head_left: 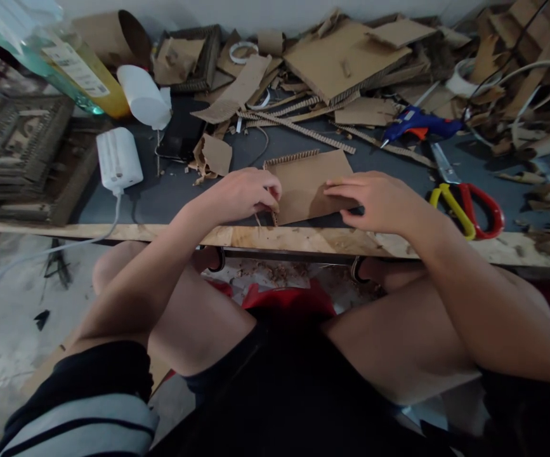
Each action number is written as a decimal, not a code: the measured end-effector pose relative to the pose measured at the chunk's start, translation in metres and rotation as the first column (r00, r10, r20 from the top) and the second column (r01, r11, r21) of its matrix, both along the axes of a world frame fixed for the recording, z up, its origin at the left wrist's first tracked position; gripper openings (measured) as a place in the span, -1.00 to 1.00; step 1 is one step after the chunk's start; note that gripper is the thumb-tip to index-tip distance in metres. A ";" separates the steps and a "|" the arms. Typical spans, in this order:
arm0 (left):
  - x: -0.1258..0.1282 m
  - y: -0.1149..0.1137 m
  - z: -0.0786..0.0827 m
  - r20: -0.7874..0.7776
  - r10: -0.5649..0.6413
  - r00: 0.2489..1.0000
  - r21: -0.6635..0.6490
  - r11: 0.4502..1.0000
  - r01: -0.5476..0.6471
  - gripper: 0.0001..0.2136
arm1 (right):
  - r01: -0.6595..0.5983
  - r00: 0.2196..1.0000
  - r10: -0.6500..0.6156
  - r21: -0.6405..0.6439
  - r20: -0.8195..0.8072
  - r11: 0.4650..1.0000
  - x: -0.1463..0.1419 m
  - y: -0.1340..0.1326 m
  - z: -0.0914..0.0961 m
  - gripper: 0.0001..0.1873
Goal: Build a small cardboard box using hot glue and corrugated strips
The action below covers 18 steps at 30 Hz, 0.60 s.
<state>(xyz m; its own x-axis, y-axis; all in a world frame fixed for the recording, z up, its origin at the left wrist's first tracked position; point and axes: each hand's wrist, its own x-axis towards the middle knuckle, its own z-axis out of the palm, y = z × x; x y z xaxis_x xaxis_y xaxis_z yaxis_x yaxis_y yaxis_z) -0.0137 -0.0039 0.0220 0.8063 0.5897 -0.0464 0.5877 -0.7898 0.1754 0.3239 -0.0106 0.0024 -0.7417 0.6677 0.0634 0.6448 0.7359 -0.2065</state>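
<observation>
A rectangular piece of cardboard (310, 181) lies on the dark table top near its front edge. Along part of its back edge stands a thin corrugated strip (294, 158). My left hand (243, 193) is closed at the left edge of the piece, its thumb and fingers pinching a narrow cardboard strip (275, 217) that they mostly hide. Stretched out and apart, the fingers of my right hand (374, 197) rest on the right part of the cardboard.
Right of my right hand lie scissors (467, 203) with red and yellow handles and a blue glue gun (422, 124). Cardboard scraps (346, 57) pile up at the back. On the left are a white charger (118, 158), a bottle (84, 76) and stacked cardboard frames (18, 146).
</observation>
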 end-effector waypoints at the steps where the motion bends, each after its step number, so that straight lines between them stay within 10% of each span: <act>1: -0.001 0.001 -0.001 -0.003 0.003 1.000 0.001 1.000 -0.003 -0.62 | 0.001 1.000 -0.001 0.005 0.007 1.000 -0.001 -0.001 0.000 -0.44; 18: -0.012 0.016 -0.001 -0.044 0.139 0.989 -0.044 0.989 -0.141 -0.49 | 0.063 0.997 -0.068 0.135 0.032 0.989 -0.020 -0.015 -0.008 -0.43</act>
<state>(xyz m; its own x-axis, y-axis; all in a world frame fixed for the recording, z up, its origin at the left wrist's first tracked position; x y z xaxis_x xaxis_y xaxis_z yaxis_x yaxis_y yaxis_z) -0.0259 0.0122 0.0205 0.7129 0.6929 -0.1078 0.6992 -0.6909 0.1835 0.3041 -0.0252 -0.0060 -0.6998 0.7025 0.1296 0.6981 0.7110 -0.0846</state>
